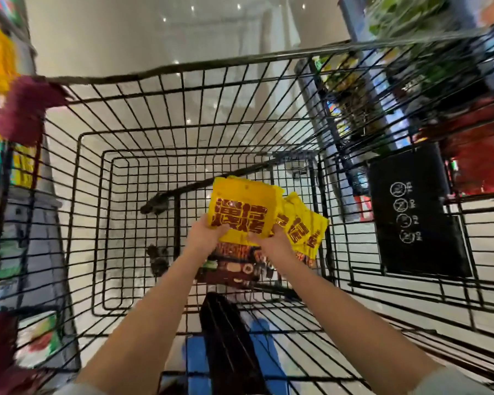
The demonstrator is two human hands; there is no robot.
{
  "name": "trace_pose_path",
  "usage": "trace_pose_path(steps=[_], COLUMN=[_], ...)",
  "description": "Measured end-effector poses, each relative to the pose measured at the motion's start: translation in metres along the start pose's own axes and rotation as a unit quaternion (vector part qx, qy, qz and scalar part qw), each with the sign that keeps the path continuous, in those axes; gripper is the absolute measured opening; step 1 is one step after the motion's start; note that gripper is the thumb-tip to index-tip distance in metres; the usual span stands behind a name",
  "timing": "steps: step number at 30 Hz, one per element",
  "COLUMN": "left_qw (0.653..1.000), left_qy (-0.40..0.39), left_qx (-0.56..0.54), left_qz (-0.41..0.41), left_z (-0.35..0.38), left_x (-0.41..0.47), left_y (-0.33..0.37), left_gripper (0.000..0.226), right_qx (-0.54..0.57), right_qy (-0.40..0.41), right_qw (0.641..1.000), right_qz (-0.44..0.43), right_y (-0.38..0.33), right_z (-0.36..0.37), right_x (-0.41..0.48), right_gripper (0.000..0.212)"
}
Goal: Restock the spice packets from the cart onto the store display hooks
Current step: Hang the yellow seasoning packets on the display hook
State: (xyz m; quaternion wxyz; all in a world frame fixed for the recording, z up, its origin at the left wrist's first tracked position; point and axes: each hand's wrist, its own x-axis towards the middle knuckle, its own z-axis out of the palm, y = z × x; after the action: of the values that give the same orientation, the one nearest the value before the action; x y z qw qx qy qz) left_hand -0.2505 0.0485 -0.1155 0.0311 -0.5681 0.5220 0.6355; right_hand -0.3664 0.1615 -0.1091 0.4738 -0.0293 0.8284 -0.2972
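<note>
Spice packets [241, 212], yellow with large dark-red characters and a food picture on the lower part, are held as a fanned bundle low inside the cart [183, 109]. The front packet is gripped at its lower left edge by the left hand [207, 233], whose fingers are closed on it with the thumb laid across the printed face. The bundle is clasped from the right by the right hand [271, 240], its fingers curled around the packets, with further packets [303, 226] splayed out behind it toward the right. Both forearms are extended forward from the lower edge of the view, bare up to pale sleeves. The packets are seen above the wire floor of the black cart basket, near its right half; whether they touch the wire cannot be told. A black panel with white circular symbols [411, 212] is fixed on the right wall of the cart. Blurred shelves of goods [439, 81] are visible beyond the right wall, and blurred coloured goods [0, 67] at the left. A pale glossy floor [154, 32] is seen through the wire.
</note>
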Motion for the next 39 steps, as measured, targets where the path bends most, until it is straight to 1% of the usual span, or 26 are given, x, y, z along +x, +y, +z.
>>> trace_pose_path(steps=[5, 9, 10, 13, 14, 17, 19, 21, 22, 24, 25, 27, 29, 31, 32, 33, 35, 37, 39], left_qw=[0.999, 0.998, 0.998, 0.996, 0.995, 0.991, 0.988, 0.983, 0.981, 0.974, 0.970, 0.963, 0.956, 0.950, 0.947, 0.941, 0.926, 0.909, 0.896], left_qy=[0.019, 0.033, 0.038, 0.054, 0.055, 0.067, 0.082, 0.094, 0.100, 0.113, 0.123, 0.146, 0.165, 0.184, 0.197, 0.216, 0.241, 0.266, 0.294], left_qx=[-0.048, -0.051, -0.056, -0.066, -0.073, -0.096, -0.109, -0.124, -0.127, -0.137, -0.139, -0.135, -0.148, -0.157, -0.143, -0.131, -0.146, -0.186, -0.205], left_qz=[-0.002, 0.005, 0.008, 0.034, 0.043, 0.062, 0.073, 0.094, 0.105, 0.139, 0.157, 0.179, 0.190, 0.198, 0.209, 0.225, 0.252, 0.261, 0.264], left_z=[-0.019, -0.031, -0.034, -0.045, -0.049, -0.066, -0.081, -0.096, -0.105, -0.124, -0.134, -0.155, -0.177, -0.198, -0.209, -0.218, -0.237, -0.253, -0.265], left_x=[-0.023, -0.038, -0.044, -0.059, -0.066, -0.087, -0.106, -0.128, -0.142, -0.172, -0.188, -0.217, -0.246, -0.275, -0.292, -0.309, -0.344, -0.377, -0.408], left_y=[0.000, 0.001, 0.004, 0.013, 0.019, 0.033, 0.042, 0.052, 0.057, 0.066, 0.069, 0.069, 0.063, 0.055, 0.050, 0.044, 0.027, 0.003, -0.025], left_gripper=[0.023, 0.010, 0.010, 0.012, 0.015, 0.016, 0.017, 0.016, 0.016, 0.017, 0.016, 0.012, 0.009, 0.016, 0.018, 0.014, 0.002, 0.010, 0.014], right_qx=[0.013, 0.032, 0.038, 0.017, 0.012, 0.002, 0.025, 0.056, 0.063, 0.076, 0.090, 0.114, 0.122, 0.139, 0.145, 0.149, 0.135, 0.123, 0.102], right_qy=[0.021, 0.024, 0.025, 0.036, 0.044, 0.053, 0.043, 0.018, 0.012, 0.001, -0.007, -0.033, -0.054, -0.091, -0.111, -0.133, -0.172, -0.218, -0.253], right_qw=[1.000, 0.999, 0.999, 0.998, 0.997, 0.989, 0.983, 0.976, 0.970, 0.956, 0.950, 0.939, 0.925, 0.909, 0.901, 0.897, 0.894, 0.887, 0.872], right_qz=[-0.014, -0.019, -0.020, -0.054, -0.070, -0.138, -0.175, -0.211, -0.235, -0.282, -0.300, -0.324, -0.355, -0.383, -0.393, -0.393, -0.392, -0.389, -0.407], right_y=[-0.013, -0.023, -0.026, -0.038, -0.044, -0.062, -0.077, -0.092, -0.099, -0.114, -0.121, -0.133, -0.141, -0.147, -0.148, -0.149, -0.148, -0.143, -0.133], right_z=[0.011, 0.020, 0.021, 0.019, 0.019, 0.016, 0.013, 0.013, 0.013, 0.016, 0.018, 0.023, 0.033, 0.044, 0.051, 0.059, 0.076, 0.095, 0.117], right_x=[-0.017, -0.034, -0.037, -0.049, -0.056, -0.081, -0.104, -0.129, -0.142, -0.173, -0.191, -0.224, -0.258, -0.291, -0.304, -0.325, -0.352, -0.381, -0.403], right_gripper=[0.043, 0.063, 0.062, 0.035, 0.030, 0.033, 0.028, 0.020, 0.020, 0.026, 0.023, 0.009, 0.015, 0.022, 0.024, 0.023, 0.012, 0.031, 0.015])
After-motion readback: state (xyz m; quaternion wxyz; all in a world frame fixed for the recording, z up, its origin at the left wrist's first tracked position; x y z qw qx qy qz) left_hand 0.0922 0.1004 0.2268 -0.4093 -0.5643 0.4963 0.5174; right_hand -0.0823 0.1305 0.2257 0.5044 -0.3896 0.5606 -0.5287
